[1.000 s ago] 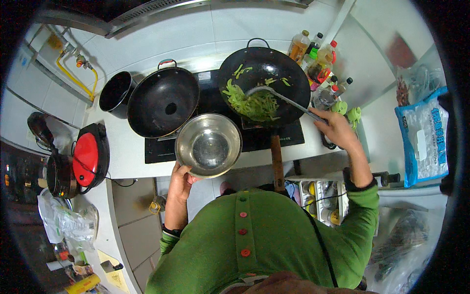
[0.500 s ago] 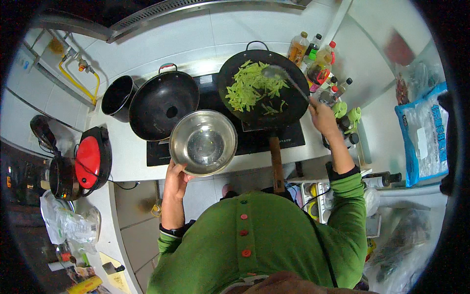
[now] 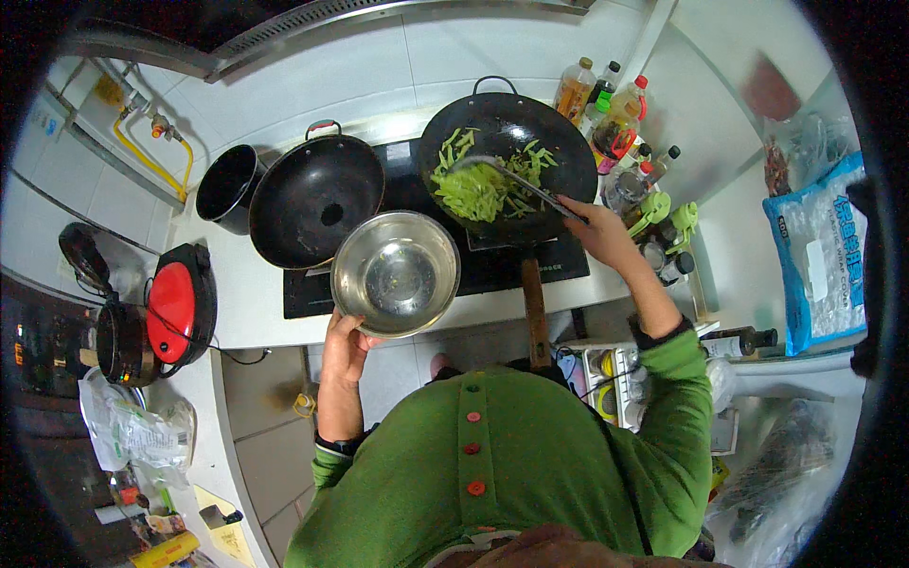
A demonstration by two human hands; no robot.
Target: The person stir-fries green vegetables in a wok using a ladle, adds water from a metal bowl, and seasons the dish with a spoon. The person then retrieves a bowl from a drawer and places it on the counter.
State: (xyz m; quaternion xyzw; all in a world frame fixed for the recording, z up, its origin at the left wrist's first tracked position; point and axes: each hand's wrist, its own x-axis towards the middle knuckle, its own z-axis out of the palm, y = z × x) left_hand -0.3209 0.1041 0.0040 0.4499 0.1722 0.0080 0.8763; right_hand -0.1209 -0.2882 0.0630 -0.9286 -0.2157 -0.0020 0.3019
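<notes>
My right hand [image 3: 600, 230] is closed around the handle of a metal ladle [image 3: 536, 188]. The ladle's head sits among sliced green vegetables [image 3: 476, 193] in the black wok [image 3: 561, 142], which has a wooden handle [image 3: 535, 317] pointing toward me. Those slices lie mostly in the left and lower part of the wok, with some to the right. With my left hand [image 3: 346, 346] I grip the near-left rim of a steel bowl [image 3: 396, 275], thumb over the edge. No food shows in the bowl, which is held over the stove's front edge, left of the wok handle.
A second black wok [image 3: 322, 204] and a black pot [image 3: 229, 189] stand left of the black cooktop [image 3: 559, 265]. Several bottles [image 3: 620, 118] line the right side. A red electric appliance [image 3: 172, 308] rests on the left counter, and a blue plastic package [image 3: 814, 256] hangs at right.
The ladle has swept left and nearer to me through the vegetables, gathering them toward the wok's near-left side. My right hand moved slightly left and closer; the bowl barely shifted.
</notes>
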